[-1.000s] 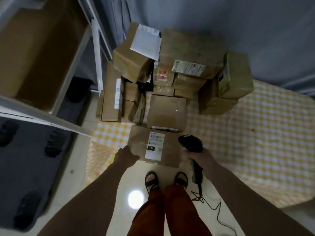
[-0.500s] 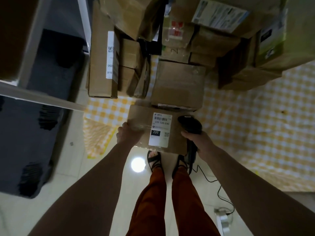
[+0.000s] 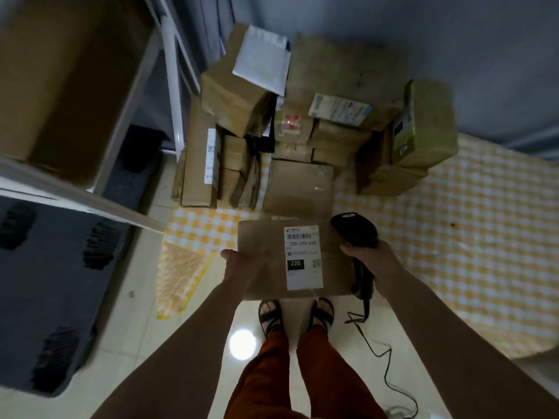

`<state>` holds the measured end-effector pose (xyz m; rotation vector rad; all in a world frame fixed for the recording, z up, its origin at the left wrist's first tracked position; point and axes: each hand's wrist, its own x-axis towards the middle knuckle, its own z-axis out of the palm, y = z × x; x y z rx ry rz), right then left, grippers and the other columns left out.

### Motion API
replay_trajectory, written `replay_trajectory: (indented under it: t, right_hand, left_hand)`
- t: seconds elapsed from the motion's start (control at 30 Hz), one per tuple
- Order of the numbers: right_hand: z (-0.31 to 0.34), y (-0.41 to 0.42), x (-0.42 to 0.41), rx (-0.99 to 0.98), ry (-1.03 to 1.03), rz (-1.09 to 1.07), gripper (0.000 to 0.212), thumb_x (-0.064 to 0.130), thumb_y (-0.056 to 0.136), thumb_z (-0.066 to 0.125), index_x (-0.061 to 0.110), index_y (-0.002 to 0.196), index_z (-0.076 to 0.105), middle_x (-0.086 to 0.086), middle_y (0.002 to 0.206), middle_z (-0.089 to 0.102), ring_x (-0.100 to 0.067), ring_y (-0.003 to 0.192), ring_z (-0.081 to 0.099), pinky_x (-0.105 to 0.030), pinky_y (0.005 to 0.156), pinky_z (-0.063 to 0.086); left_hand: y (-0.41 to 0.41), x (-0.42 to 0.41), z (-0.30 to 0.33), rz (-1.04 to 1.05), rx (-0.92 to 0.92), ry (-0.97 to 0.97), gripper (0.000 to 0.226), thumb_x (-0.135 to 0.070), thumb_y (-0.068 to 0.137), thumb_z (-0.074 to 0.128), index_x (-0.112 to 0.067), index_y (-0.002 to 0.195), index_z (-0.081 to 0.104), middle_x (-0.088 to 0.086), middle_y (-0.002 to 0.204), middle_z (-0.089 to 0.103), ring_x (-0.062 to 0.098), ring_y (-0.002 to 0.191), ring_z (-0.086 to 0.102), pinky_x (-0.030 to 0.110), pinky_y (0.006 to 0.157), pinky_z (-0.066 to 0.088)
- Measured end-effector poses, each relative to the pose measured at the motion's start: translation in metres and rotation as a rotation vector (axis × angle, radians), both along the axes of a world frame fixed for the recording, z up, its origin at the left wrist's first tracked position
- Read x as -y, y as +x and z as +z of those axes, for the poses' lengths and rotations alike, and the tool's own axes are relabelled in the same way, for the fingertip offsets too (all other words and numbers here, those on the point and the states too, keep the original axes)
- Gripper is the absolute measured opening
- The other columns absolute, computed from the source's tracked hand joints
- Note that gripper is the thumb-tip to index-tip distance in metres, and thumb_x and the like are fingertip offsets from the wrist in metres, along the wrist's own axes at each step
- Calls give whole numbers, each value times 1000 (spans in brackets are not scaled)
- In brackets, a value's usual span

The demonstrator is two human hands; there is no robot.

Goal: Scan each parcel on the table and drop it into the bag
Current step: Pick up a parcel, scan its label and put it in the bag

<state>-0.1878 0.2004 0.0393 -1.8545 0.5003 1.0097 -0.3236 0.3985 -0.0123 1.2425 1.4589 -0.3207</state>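
Left hand (image 3: pixel 242 267) is curled on the left edge of the parcel (image 3: pixel 266 261), held at centre frame w/ its label (image 3: pixel 303 257) facing up; right hand (image 3: pixel 367 258) is gripped round the scanner (image 3: pixel 357 237), whose head sits just beside the label's upper right, cable (image 3: pixel 381 352) trailing to the floor at lower right; whether a scan has registered can't be told; task is judged early, since a stack of boxes (image 3: pixel 302 131) at upper centre is left on the checked counter (image 3: pixel 469 222); no bag is clearly seen, tho a yellow woven piece (image 3: pixel 178 267) at centre left might be one; a metal shelf rack (image 3: pixel 90 201) w/ a large carton (image 3: pixel 60 74) crowds the upper left; a dark mat (image 3: pixel 39 297) is laid at lower left.
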Motion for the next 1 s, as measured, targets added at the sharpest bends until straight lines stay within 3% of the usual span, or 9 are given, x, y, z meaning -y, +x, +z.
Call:
replay_trajectory:
  t: [0.23, 0.33, 0.47, 0.57, 0.67, 0.73, 0.83, 0.93, 1.0]
  right_hand:
    - [81, 23, 2, 216, 159, -23, 49, 15, 76, 78, 9, 122, 60, -8, 116, 62, -29, 110, 56, -48, 100, 43]
    - [109, 29, -2, 301, 191, -55, 49, 19, 73, 81, 13, 118, 62, -7, 116, 63, -29, 109, 57, -50, 100, 44]
    - [147, 33, -12, 368, 275, -35, 33, 14, 76, 79, 17, 105, 63, -2, 100, 65, -24, 98, 61, -49, 97, 48]
    - [177, 27, -21, 472, 316, -11, 29, 11, 81, 74, 17, 105, 60, 0, 93, 62, -23, 91, 59, -42, 93, 47]
    - [203, 13, -32, 692, 277, 45, 17, 8, 84, 70, 5, 100, 64, -15, 86, 64, -31, 82, 61, -44, 76, 51]
    - [211, 4, -39, 728, 330, 93, 9, 7, 84, 69, 14, 84, 63, -3, 70, 61, -22, 70, 59, -32, 63, 46]
    - [218, -7, -47, 692, 389, 181, 20, 11, 85, 69, 23, 73, 58, 15, 49, 55, 2, 51, 53, -14, 51, 40]
    - [220, -18, -54, 667, 423, 225, 22, 14, 85, 69, 19, 70, 54, 15, 40, 48, 4, 39, 45, -13, 47, 37]
    - [221, -24, -57, 663, 449, 245, 20, 15, 85, 68, 18, 72, 54, 13, 44, 48, 1, 42, 47, -12, 47, 39]
  left_hand:
    - [39, -14, 82, 17, 334, 23, 96, -45, 33, 94, -12, 117, 63, 6, 104, 73, 25, 92, 70, 43, 84, 57]
    - [57, -23, 124, -1, 455, 19, 66, -23, 58, 92, -14, 114, 59, 6, 103, 71, 21, 86, 69, 32, 70, 54]
    - [66, -41, 163, -15, 563, 15, 92, -29, 41, 97, -14, 121, 55, 9, 108, 71, 25, 93, 70, 44, 78, 58]
    - [65, -55, 187, 15, 630, 41, 85, -25, 45, 95, -15, 119, 55, 8, 108, 70, 26, 97, 68, 49, 87, 55]
    - [65, -68, 202, 56, 698, 71, 70, -18, 61, 91, -15, 118, 51, 5, 107, 66, 21, 93, 64, 37, 77, 53]
    - [63, -76, 210, 83, 744, 92, 64, -14, 68, 86, -16, 119, 48, 5, 108, 64, 19, 91, 62, 33, 72, 51]
    - [56, -82, 219, 66, 777, 94, 77, -19, 55, 92, -16, 119, 49, 8, 113, 65, 24, 100, 64, 41, 85, 54]
    - [47, -85, 225, 69, 803, 91, 76, -22, 54, 91, -17, 117, 48, 7, 113, 64, 25, 104, 63, 45, 93, 51]
    - [42, -88, 225, 61, 817, 79, 99, -35, 39, 98, -15, 124, 50, 9, 118, 65, 27, 106, 64, 48, 94, 51]
